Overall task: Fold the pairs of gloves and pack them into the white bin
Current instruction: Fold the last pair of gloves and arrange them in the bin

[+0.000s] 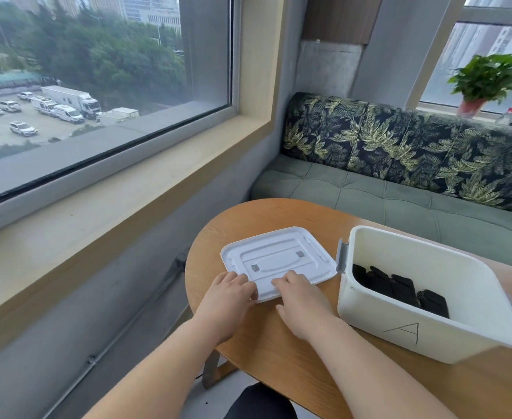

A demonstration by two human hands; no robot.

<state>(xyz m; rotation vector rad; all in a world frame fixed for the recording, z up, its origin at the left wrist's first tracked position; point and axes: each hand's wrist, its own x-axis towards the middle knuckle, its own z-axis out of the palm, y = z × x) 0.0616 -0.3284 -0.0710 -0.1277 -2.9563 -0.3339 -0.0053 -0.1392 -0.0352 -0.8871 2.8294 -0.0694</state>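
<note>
The white bin (399,331), marked with a hand-drawn "A", stands open on the right of the wooden table (278,352). Several folded black gloves (399,288) lie side by side in its bottom. Its white lid (282,255) lies flat on the table to the left of the bin, inner side up. My left hand (227,300) grips the lid's near left corner, fingers curled over the rim. My right hand (300,300) rests on the lid's near edge with fingers on top and the thumb on the table.
A grey latch (341,258) hangs on the bin's left wall. A green sofa (399,204) with a leaf-print back runs behind the table. A potted plant (484,83) and a bottle (507,115) stand on the right sill. A wide window ledge (112,213) lies to the left.
</note>
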